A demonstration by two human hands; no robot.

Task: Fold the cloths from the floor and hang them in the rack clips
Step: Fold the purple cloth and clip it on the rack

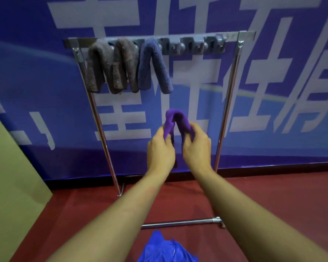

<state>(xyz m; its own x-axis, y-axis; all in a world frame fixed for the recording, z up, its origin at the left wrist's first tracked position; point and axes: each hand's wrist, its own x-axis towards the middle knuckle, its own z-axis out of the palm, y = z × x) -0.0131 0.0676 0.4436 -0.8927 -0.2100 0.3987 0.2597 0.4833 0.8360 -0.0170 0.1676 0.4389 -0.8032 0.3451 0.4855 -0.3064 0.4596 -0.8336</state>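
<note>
Both hands hold a purple cloth before the rack.
The left hand [160,148] and right hand [196,146] each grip one side of the purple cloth [175,120], folded into an arch, below the rack [233,72], where three cloths [129,65] hang; a blue cloth [165,248] lies on the floor [273,195].

Wall: blue banner [36,53] with large white characters.
Floor: dark red surface [273,195].
Left edge: tan board [9,176], leaning.

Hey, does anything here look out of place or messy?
Only the blue cloth, lying crumpled on the red floor instead of hanging. The three cloths clipped on the rack hang neatly.
</note>
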